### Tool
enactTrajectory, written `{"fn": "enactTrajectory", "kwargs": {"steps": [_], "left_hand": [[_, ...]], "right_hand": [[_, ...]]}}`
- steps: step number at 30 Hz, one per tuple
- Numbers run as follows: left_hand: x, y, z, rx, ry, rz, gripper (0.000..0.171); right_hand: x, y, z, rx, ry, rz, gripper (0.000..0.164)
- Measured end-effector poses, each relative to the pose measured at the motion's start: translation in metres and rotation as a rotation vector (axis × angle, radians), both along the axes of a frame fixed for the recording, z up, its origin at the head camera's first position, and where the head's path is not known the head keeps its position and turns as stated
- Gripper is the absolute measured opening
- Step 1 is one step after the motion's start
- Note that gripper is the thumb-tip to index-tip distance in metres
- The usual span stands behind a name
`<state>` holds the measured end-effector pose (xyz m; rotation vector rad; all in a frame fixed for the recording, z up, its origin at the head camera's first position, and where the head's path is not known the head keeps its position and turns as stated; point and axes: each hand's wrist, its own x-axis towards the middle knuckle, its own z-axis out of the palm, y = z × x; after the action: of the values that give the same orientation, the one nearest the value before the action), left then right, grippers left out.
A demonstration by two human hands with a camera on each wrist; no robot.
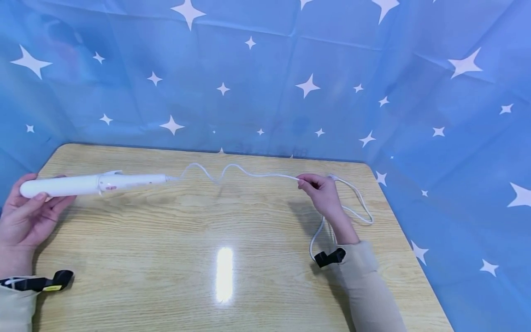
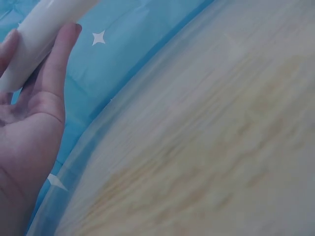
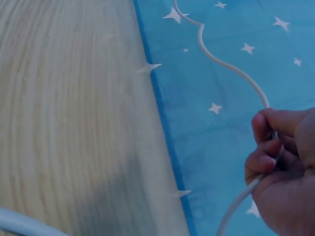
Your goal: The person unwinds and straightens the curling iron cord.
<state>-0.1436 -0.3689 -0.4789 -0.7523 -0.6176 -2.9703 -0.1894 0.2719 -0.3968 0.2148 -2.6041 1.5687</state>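
A white curling iron lies level in my left hand at the left of the head view, its thicker handle between the thumb and fingers. In the left wrist view, part of that white handle crosses the top left corner, with the hand around it. A wavy white cord runs from the iron's right end across to my right hand, which pinches it. The right wrist view shows the cord passing through the curled fingers of the hand.
Loose loops of the cord hang around and beyond the right wrist. Below is a wooden table with a bright light reflection. A blue cloth with white stars stands behind and to the right. Each wrist wears a black camera mount.
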Motion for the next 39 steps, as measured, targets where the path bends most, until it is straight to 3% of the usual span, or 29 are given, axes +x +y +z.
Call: {"fn": "enactTrajectory", "kwargs": {"steps": [7,13,21,27,31,39], "left_hand": [[-0.004,-0.001,-0.003,-0.001,-0.092,0.129,0.054],[-0.005,-0.001,-0.005,0.011,-0.111,0.155,0.054],[-0.010,-0.002,-0.005,0.016,-0.252,0.206,0.056],[-0.016,-0.005,-0.007,0.026,-0.337,0.203,0.057],[-0.019,-0.007,-0.005,0.023,-0.392,0.230,0.058],[-0.029,-0.006,-0.007,0.063,-0.588,0.331,0.074]], "right_hand": [[-0.004,-0.007,-0.015,0.039,-0.049,0.036,0.022],[-0.008,-0.004,-0.022,0.091,-0.084,-0.013,0.023],[-0.015,0.005,-0.029,0.147,-0.138,-0.101,0.023],[-0.017,0.009,-0.032,0.175,-0.143,-0.170,0.022],[-0.018,0.009,-0.033,0.172,-0.152,-0.143,0.022],[-0.014,0.006,-0.039,0.177,-0.147,-0.047,0.024]]}}
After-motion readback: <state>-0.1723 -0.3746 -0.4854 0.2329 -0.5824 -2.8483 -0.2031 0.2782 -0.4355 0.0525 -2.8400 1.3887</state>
